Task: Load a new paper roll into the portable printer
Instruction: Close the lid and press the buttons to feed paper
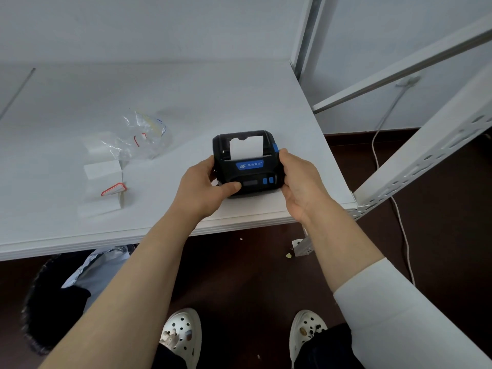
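A black portable printer (246, 170) with blue buttons and a blue label sits near the front right corner of the white table (186, 97). Its lid is down, and a strip of white paper (246, 147) sticks up out of the slot. My left hand (205, 189) grips the printer's left side, thumb on its front face. My right hand (298, 179) holds the right side, fingertips by the blue latch (276, 148). The roll inside is hidden.
A crumpled clear plastic wrapper (138, 137) and folded white label paper with red marks (103, 187) lie on the table to the left. A white metal shelf frame (426, 155) and a white cable (399, 217) stand to the right. A bag lies under the table.
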